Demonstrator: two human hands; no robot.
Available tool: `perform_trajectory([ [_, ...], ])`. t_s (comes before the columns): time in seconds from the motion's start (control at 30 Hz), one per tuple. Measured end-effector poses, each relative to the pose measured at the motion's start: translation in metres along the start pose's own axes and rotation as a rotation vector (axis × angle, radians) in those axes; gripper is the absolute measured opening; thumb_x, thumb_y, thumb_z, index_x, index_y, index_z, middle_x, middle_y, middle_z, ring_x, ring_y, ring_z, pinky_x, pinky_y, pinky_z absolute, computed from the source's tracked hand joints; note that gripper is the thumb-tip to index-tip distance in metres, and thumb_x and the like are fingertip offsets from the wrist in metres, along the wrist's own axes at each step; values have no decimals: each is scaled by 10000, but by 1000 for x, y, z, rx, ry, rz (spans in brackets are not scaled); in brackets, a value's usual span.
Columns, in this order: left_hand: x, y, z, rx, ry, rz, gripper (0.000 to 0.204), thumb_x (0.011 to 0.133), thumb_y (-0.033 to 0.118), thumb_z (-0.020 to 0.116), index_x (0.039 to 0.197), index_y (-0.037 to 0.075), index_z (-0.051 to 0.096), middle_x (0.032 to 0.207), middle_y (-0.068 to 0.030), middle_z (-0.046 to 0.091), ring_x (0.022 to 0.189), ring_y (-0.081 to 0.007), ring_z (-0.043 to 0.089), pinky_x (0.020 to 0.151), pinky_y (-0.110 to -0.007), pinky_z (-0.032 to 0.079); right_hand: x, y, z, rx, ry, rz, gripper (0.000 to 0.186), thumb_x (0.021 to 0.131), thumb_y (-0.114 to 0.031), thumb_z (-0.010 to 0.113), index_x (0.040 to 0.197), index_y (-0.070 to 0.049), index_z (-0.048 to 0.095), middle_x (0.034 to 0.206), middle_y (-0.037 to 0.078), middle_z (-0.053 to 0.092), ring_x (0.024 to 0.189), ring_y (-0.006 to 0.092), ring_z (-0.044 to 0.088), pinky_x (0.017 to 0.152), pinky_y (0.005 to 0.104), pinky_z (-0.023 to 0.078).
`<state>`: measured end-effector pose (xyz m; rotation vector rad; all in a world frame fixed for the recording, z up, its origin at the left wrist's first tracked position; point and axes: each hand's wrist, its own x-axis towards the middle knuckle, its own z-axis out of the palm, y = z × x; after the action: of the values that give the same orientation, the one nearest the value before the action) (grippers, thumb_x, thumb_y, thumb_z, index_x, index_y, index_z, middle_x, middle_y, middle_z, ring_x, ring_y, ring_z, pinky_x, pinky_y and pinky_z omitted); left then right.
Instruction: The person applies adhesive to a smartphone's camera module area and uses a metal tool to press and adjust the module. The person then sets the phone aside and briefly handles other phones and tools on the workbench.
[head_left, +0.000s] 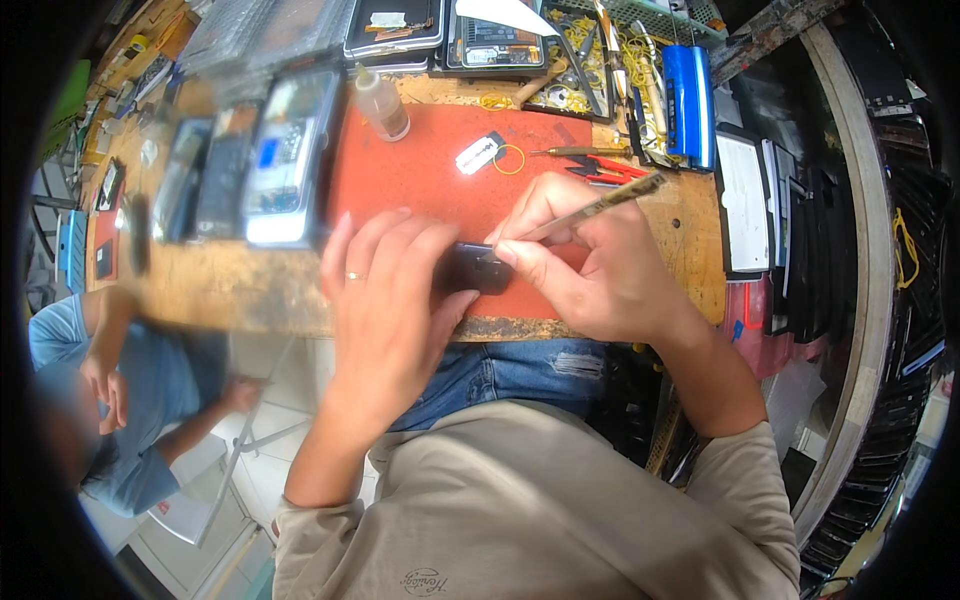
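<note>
A flat red rectangular mat [440,150] lay across the upper middle, where the left hand [388,270], fingers curved opposite its thumb, held one end of a glossy black slab-shaped device [480,274] at frame centre, and the right hand [600,265] pinched a slim brown-patterned tool [605,201]. Apparently edge work was in hand, calling for light, steady tip pressure.
</note>
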<state>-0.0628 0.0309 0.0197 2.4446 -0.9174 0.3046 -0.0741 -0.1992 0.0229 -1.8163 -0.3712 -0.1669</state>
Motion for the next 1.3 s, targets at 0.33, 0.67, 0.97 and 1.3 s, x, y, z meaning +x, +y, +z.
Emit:
perform_trajectory([
  [0.33, -11, 1, 8, -49, 115, 43, 371, 841, 88, 851, 1173, 118, 690, 1346, -115, 679, 1357, -397, 596, 1240, -613, 282, -5, -6, 3, -112, -27, -207, 170, 912, 78, 729, 986, -1, 598, 871, 148, 639, 741, 351, 665, 639, 429, 516],
  [0.67, -14, 1, 8, -40, 150, 73, 303, 836, 25, 809, 1114, 97, 710, 1362, -133, 699, 1379, -422, 599, 1242, -652, 300, 1, -23, -3, -257, -127, -124, 125, 901, 80, 766, 923, 16, 661, 876, 155, 724, 822, 304, 764, 696, 372, 579],
  [0.97, -11, 1, 8, -59, 167, 68, 278, 819, 18, 814, 1075, 92, 735, 1346, -135, 712, 1350, -422, 621, 1235, -659, 320, 9, -33, -5, -312, -165, -116, 119, 905, 60, 759, 895, 19, 648, 861, 167, 706, 783, 338, 737, 664, 399, 550],
  [1.3, -12, 1, 5, -87, 174, 61, 222, 827, 42, 828, 1039, 76, 772, 1329, -150, 740, 1348, -442, 635, 1230, -665, 328, -9, -13, 0, -139, -58, -151, 161, 896, 118, 775, 917, 7, 661, 905, 161, 727, 898, 296, 793, 765, 363, 619],
])
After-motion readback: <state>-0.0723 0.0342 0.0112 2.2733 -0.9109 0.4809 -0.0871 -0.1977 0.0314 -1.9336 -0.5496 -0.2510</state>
